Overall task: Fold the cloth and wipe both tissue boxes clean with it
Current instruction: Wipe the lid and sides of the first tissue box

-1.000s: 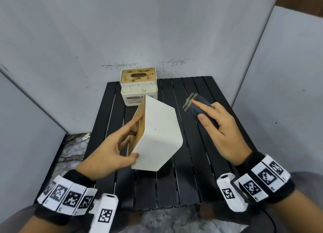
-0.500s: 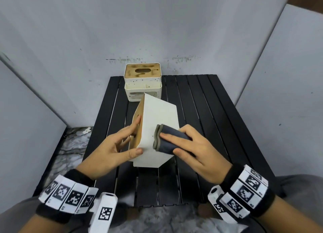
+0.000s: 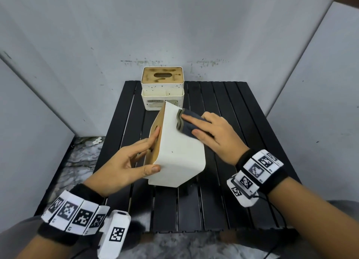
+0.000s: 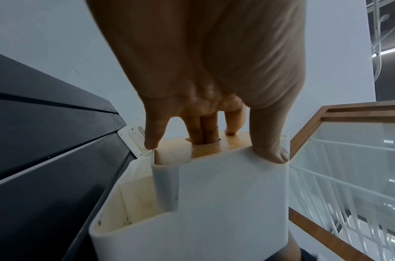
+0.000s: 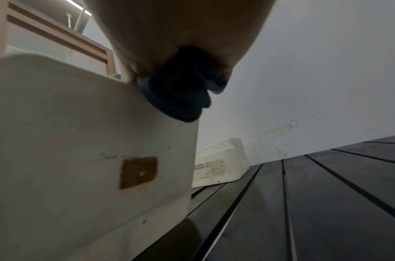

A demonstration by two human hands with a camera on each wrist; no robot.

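Table [image 3: 223, 142] of black slats fills the frame centre. Near tissue box [image 3: 180, 153], white, is tilted at centre, long axis running from lower frame toward the top, wooden lid facing left. Second tissue box [image 3: 162, 95] stands upright behind it at the table's far edge; its label is unreadable. Left hand [image 3: 124, 165] grips the near box, thumb on the white side, two fingers in the lid slot. Right hand [image 3: 215, 134] presses the folded dark cloth [image 3: 186, 121] flat-fingered against the box's upper end.
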